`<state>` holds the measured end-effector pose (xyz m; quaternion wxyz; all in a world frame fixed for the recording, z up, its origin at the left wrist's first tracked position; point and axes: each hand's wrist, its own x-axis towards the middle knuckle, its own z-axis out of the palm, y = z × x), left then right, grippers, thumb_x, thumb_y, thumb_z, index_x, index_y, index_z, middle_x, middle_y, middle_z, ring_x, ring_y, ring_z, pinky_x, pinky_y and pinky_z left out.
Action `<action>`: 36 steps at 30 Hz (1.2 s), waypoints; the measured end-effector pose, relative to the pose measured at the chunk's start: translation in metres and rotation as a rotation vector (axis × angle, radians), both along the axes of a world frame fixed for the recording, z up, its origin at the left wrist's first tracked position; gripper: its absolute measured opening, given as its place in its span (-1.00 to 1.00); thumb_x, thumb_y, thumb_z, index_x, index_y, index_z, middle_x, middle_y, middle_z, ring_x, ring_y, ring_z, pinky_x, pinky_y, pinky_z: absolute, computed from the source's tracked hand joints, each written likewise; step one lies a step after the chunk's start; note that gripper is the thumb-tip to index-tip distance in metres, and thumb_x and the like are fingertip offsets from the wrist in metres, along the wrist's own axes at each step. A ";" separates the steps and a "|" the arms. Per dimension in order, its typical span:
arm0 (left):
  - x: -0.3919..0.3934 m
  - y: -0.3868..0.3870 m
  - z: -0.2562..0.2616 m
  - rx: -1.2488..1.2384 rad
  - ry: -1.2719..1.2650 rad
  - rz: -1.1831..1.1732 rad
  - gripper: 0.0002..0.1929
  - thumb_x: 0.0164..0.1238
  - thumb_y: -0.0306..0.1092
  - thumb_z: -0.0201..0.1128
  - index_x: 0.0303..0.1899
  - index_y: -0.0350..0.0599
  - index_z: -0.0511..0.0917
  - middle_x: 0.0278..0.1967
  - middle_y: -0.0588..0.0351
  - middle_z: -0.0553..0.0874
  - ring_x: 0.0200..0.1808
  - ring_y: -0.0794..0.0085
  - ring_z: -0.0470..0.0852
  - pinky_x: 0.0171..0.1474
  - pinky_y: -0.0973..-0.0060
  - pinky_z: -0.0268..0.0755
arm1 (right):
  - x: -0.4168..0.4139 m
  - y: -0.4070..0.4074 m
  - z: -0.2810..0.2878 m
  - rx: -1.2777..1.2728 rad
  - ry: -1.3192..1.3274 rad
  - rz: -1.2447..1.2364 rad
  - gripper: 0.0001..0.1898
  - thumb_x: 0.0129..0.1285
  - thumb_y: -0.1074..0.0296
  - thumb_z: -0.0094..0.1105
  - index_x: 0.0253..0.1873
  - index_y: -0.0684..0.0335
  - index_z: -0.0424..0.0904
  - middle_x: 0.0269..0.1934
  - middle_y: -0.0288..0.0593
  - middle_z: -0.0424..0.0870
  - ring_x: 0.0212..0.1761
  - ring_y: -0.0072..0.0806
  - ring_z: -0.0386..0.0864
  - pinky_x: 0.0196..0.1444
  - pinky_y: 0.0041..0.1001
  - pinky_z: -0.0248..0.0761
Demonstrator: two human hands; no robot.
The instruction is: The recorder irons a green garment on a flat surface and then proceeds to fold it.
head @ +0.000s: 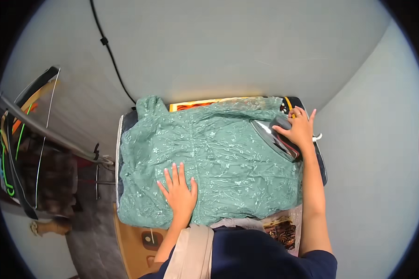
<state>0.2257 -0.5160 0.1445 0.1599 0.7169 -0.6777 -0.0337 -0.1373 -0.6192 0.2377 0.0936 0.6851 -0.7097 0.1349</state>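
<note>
A green garment [230,167] with pale floral embroidery is spread over a padded ironing surface [127,120]. Its fabric is creased in many places, and one sleeve lies along the far edge. On the right part of the cloth rests a clothes iron [272,137], its pointed tip towards the far left. My right hand [299,129] grips the iron by its grey handle, which it partly hides. Flat on the garment, left of the middle, lies my left hand [179,193] with its fingers spread and nothing in it.
A grey wall [237,48] rises right behind the ironing surface, and another wall [373,139] stands to the right. At left, a metal rail [52,130] carries several hangers [38,87]. A black cable [113,59] runs down the wall. An orange patterned cloth [192,105] shows beneath the garment.
</note>
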 end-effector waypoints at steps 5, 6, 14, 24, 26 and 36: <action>0.002 0.001 -0.005 -0.008 -0.023 -0.007 -0.41 0.38 -0.09 0.04 0.42 0.07 0.26 0.44 0.07 0.28 0.50 0.03 0.07 0.45 -0.19 -0.32 | 0.012 0.001 0.000 -0.088 0.042 0.125 -0.39 -0.09 -0.32 0.34 -0.37 0.26 0.76 -0.09 -0.31 0.57 0.30 -0.33 0.35 0.45 0.30 -0.41; 0.000 0.000 -0.004 -0.003 -0.021 -0.009 -0.41 0.37 -0.09 0.03 0.41 0.04 0.27 0.43 0.05 0.29 0.50 0.02 0.07 0.45 -0.19 -0.33 | 0.016 -0.005 -0.001 -0.109 0.053 0.145 -0.38 -0.09 -0.35 0.31 -0.38 0.24 0.76 -0.09 -0.34 0.58 0.30 -0.32 0.36 0.45 0.29 -0.41; -0.001 0.000 -0.006 0.004 -0.041 0.005 -0.42 0.39 -0.09 0.02 0.42 0.09 0.26 0.44 0.09 0.28 0.51 0.06 0.07 0.46 -0.15 -0.33 | 0.055 -0.063 -0.022 -0.229 0.110 0.235 -0.38 -0.06 -0.41 0.25 -0.39 0.16 0.76 -0.07 -0.37 0.62 0.32 -0.35 0.36 0.47 0.27 -0.43; 0.000 -0.002 -0.007 0.005 -0.033 0.009 -0.40 0.36 -0.09 0.03 0.42 0.07 0.27 0.44 0.07 0.29 0.49 0.03 0.11 0.46 -0.15 -0.33 | 0.007 -0.041 -0.015 -0.118 0.116 0.001 -0.36 -0.03 -0.40 0.21 -0.33 0.19 0.77 -0.04 -0.35 0.63 0.32 -0.35 0.36 0.46 0.28 -0.43; 0.000 -0.003 -0.006 0.027 -0.031 0.006 -0.41 0.37 -0.09 0.03 0.43 0.08 0.26 0.44 0.07 0.27 0.51 0.05 0.07 0.46 -0.15 -0.34 | 0.000 -0.031 -0.012 -0.164 0.106 -0.006 -0.38 -0.03 -0.38 0.23 -0.34 0.20 0.77 -0.06 -0.35 0.63 0.32 -0.35 0.36 0.46 0.28 -0.43; -0.003 -0.005 0.000 0.091 -0.062 0.010 -0.40 0.38 -0.13 0.00 0.45 0.06 0.20 0.46 0.06 0.23 0.51 0.04 0.05 0.47 -0.14 -0.34 | -0.049 0.006 0.014 -0.431 0.089 -0.045 -0.52 -0.07 -0.22 0.38 -0.51 0.18 0.69 0.00 -0.41 0.60 0.37 -0.34 0.30 0.47 0.27 -0.37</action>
